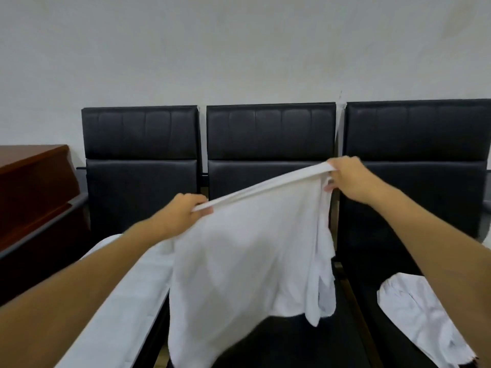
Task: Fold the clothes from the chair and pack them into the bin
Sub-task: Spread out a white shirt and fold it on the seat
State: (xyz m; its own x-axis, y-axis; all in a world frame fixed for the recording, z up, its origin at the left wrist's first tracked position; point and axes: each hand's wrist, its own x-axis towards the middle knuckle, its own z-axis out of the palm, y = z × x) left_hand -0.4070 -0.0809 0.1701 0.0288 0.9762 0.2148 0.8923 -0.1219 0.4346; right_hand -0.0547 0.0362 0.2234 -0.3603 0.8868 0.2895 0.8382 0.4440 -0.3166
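Two hands are in my view, both raised at mid-frame and set well apart, each clamped on the same white garment (239, 261). My left hand (183, 213), just left of centre, pinches the garment's top edge between thumb and curled fingers. My right hand (348, 176), right of centre and higher in the frame, grips the other end of that edge with its fingers curled over it. Between the two hands the edge is pulled taut and runs as a slanted line, low on the left and high on the right. Below that line the fabric hangs as a broad sheet down toward the bottom of the frame, with looser folds bunched along its right side; motion blur prevents me from identifying the garment type. Behind the sheet stands the middle chair (271, 134) of a row of three black padded seats. A second white garment (422, 314) lies crumpled on the seat of the right chair (417, 134), at lower right. White fabric (119, 301) covers the seat of the left chair (140, 134), at lower left. A brown wooden cabinet (34, 187) occupies the left edge, and a pale wall (239, 49) fills the upper half.
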